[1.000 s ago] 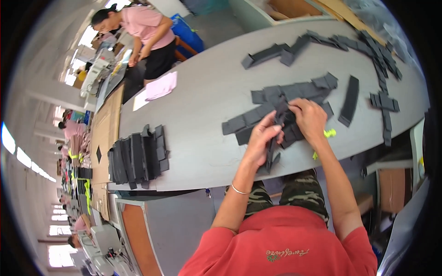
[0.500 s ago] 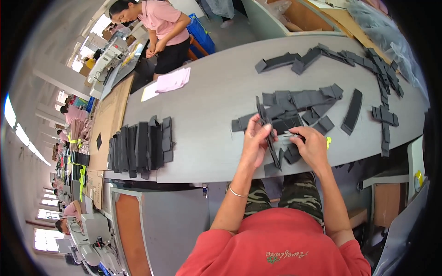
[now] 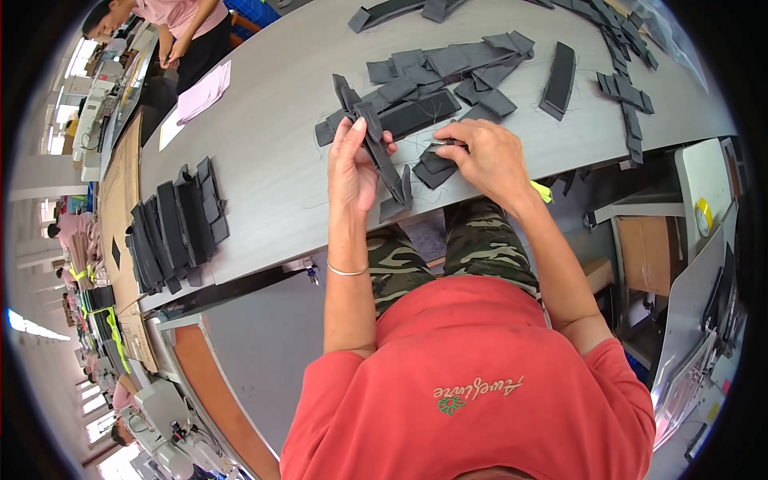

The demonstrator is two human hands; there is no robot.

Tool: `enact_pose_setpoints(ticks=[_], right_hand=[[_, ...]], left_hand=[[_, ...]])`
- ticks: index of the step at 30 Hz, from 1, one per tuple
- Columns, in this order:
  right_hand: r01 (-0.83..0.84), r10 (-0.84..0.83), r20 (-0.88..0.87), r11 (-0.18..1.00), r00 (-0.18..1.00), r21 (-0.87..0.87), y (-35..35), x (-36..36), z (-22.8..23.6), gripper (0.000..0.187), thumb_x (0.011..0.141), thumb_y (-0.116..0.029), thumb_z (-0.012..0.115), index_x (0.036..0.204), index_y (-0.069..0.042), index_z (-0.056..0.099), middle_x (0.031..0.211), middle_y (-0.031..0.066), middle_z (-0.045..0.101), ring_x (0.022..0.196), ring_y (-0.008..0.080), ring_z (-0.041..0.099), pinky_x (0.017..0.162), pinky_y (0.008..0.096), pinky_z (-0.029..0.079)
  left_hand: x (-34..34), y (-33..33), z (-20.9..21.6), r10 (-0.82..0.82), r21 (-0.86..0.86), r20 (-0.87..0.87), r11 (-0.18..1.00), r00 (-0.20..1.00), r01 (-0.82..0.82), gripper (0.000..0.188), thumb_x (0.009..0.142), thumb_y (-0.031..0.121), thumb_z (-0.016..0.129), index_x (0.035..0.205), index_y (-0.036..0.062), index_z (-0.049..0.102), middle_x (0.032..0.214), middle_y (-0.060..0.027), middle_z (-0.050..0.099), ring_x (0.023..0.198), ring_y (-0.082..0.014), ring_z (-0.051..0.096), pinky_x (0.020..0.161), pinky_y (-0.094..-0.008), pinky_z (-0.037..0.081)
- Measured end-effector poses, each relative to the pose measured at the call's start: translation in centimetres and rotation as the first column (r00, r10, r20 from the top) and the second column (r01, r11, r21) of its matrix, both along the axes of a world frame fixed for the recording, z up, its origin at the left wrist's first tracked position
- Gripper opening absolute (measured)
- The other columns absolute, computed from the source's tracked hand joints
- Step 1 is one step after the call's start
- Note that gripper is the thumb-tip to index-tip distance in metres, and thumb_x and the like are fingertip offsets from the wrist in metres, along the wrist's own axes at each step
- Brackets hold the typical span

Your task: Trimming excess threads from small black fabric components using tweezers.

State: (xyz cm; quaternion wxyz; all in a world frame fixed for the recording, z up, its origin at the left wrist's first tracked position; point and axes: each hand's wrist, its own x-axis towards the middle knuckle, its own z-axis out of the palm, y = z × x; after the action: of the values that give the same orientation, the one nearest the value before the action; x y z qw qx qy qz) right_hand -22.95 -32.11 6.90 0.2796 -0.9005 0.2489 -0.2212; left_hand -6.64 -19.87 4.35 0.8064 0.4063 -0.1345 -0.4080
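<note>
My left hand [image 3: 352,164] is closed around a dark grey folded fabric strip [image 3: 382,156], held tilted above the near part of the table. My right hand [image 3: 490,156] is pinched, its fingertips at a small dark fabric piece [image 3: 434,166] lying by the table's edge. The small pointed metal snips seen in that hand before are mostly hidden by its fingers now. Beyond both hands lies a loose heap of dark fabric strips [image 3: 456,60], with loose threads around it. A single flat dark strip [image 3: 558,80] rests to the right of the heap.
Dark strips stand in a row [image 3: 176,220] at the table's left. More strips [image 3: 626,92] trail along the right. Pink sheets [image 3: 204,90] lie at the far left, near a person in a pink shirt [image 3: 180,16]. A yellow-green scrap [image 3: 542,191] is beside my right wrist.
The view has shifted, so the table sits higher and tilts. My right hand has moved to the small fabric piece and its metal tips no longer show plainly. My left hand still holds its strip.
</note>
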Motion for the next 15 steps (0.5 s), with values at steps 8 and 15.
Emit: enact_pose_setpoints(ticks=[8,15], right_hand=[[-0.107,0.098,-0.075,0.986,0.992,-0.125,1.2,0.9,-0.5,0.015,0.076,-0.019,0.070,0.088,-0.010,0.072,0.080,0.0091,0.067,0.080,0.0291,0.063,0.070,0.0411,0.047],[-0.020,0.020,-0.011,1.000,1.000,0.014,1.1,1.4,-1.7,0.012,0.078,-0.018,0.066,0.083,-0.009,0.072,0.075,0.0107,0.067,0.073,0.0293,0.064,0.067,0.0399,0.048]], left_hand=[[-0.5,-0.1,1.0,-0.005,0.031,0.039,1.000,0.999,0.004,0.022,0.092,0.023,0.060,0.102,0.0039,0.054,0.088,-0.0074,0.059,0.080,-0.0212,0.061,0.067,-0.0335,0.053],[-0.6,0.8,0.7,-0.029,0.106,0.040,0.994,0.999,0.024,0.038,0.088,0.025,0.067,0.111,0.0033,0.046,0.083,-0.0055,0.057,0.070,-0.0172,0.062,0.057,-0.0289,0.053]])
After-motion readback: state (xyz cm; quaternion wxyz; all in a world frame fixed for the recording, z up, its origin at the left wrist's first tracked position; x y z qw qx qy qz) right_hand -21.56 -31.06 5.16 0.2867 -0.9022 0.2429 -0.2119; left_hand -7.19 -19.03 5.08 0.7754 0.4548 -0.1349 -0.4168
